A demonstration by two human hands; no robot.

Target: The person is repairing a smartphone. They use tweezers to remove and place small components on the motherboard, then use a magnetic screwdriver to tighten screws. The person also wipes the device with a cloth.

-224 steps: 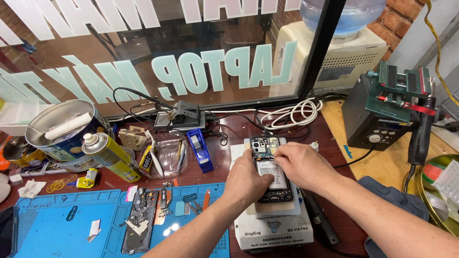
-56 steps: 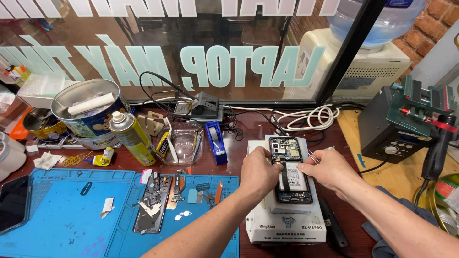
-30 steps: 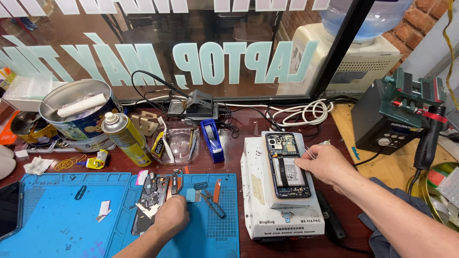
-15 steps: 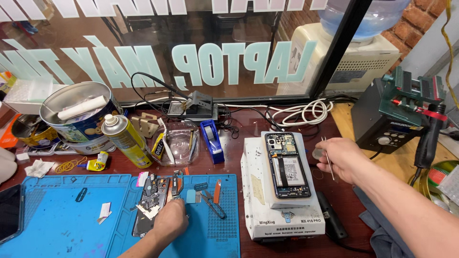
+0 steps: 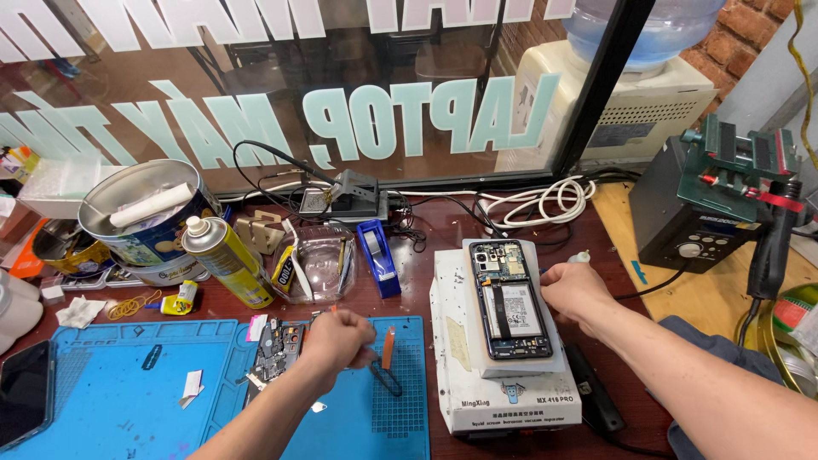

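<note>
Phone, back off, lies face-down on a white heater box at desk centre-right.
Right hand is loosely fisted just right of the phone, fingers curled; whether it holds anything, cannot tell. Left hand rests closed over the blue mat, near a circuit board and orange-handled tweezers; a thin tool tip seems to show above the knuckles, unclear. Behind: spray can, tin, clear tray, blue tape dispenser. Hot-air station at far right.
</note>
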